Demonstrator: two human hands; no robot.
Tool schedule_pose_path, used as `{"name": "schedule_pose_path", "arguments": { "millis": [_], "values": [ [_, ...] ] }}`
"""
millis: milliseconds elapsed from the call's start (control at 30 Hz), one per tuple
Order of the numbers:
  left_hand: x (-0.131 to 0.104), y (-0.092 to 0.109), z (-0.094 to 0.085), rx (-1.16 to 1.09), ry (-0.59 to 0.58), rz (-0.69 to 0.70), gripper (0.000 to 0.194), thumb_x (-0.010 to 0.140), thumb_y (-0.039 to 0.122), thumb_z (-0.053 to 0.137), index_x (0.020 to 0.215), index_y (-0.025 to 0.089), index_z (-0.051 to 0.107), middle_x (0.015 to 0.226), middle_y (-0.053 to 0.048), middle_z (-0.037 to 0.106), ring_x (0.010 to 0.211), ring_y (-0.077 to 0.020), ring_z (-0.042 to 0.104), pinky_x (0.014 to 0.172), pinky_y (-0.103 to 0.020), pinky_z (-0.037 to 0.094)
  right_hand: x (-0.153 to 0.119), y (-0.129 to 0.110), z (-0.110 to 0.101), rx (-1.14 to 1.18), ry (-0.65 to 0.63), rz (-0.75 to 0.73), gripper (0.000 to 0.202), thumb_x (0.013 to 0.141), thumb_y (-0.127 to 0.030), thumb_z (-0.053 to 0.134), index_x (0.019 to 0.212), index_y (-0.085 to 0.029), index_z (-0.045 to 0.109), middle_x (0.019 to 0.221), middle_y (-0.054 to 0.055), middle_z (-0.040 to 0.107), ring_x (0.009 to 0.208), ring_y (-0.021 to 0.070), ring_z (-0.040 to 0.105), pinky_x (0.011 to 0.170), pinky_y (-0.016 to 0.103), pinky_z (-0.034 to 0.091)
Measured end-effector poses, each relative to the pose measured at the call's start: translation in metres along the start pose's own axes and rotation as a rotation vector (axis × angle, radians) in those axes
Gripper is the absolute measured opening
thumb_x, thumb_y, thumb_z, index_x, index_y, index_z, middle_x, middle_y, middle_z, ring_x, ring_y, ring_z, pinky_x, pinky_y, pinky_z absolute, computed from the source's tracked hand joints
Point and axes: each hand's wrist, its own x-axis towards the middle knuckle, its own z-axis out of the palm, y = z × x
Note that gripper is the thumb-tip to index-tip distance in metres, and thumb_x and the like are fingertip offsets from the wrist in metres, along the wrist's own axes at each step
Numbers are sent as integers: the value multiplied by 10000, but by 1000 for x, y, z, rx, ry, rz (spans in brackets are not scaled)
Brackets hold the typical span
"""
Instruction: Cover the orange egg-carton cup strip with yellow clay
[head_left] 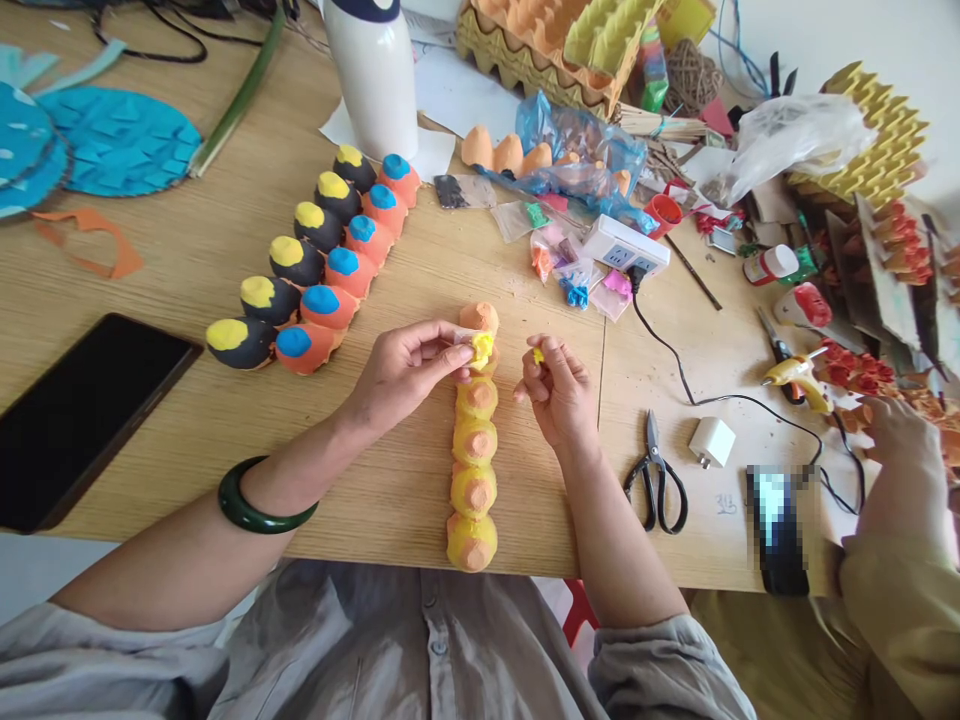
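Observation:
Between the thumb and fingers of my left hand (424, 358) is a lump of yellow clay (481, 348), partly in thin clear wrapping. A smaller yellow piece (538, 355) is pinched in my right hand (559, 390), a short way to the right. Under and between the hands lies an upright strip of egg-carton cups (475, 440), running to the table's front edge. Its nearer cups are covered in yellow with bare orange tips; the farthest cup looks plain orange. My left fingers hide part of the strip near its far end.
Black cups with yellow tops (289, 258) and orange cups with blue tops (349, 262) stand left. A phone (90, 415) lies far left. Scissors (654, 480), a charger (711, 442) and a power strip (626, 245) are right. Another person's hand (904, 450) is far right.

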Motion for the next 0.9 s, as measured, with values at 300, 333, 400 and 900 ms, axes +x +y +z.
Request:
{"name": "schedule_pose_path", "arguments": {
  "millis": [300,333,400,900],
  "values": [
    [3,-12,-4,-140,-85,-2,229,840,388,846,952,193,802,940,-54,811,794,-196,756,823,-366,643,-5,-1,4,-74,-80,-12,330,867,-498,803,946,-241,611,705,-95,522,452,53,404,391,204,488],
    [4,-12,-4,-152,-97,-7,237,838,391,850,957,192,804,945,-56,812,790,-196,756,811,-364,647,-5,-1,4,-77,-80,-12,317,868,-478,797,997,-236,637,736,-83,545,471,57,434,401,207,494],
    [4,-11,-4,-180,-114,-12,256,821,396,869,947,184,801,929,-57,807,762,-189,747,762,-351,651,-5,-2,4,-83,-86,-8,310,860,-450,803,1022,-216,679,762,-67,533,511,59,447,421,208,494],
    [1,-11,1,22,-69,151,198,812,308,876,964,191,829,1047,-56,777,1017,-199,735,904,-298,629,-13,1,11,-259,-310,48,427,796,-522,896,914,-196,647,699,-51,616,491,64,500,391,192,425]
  ]
}}
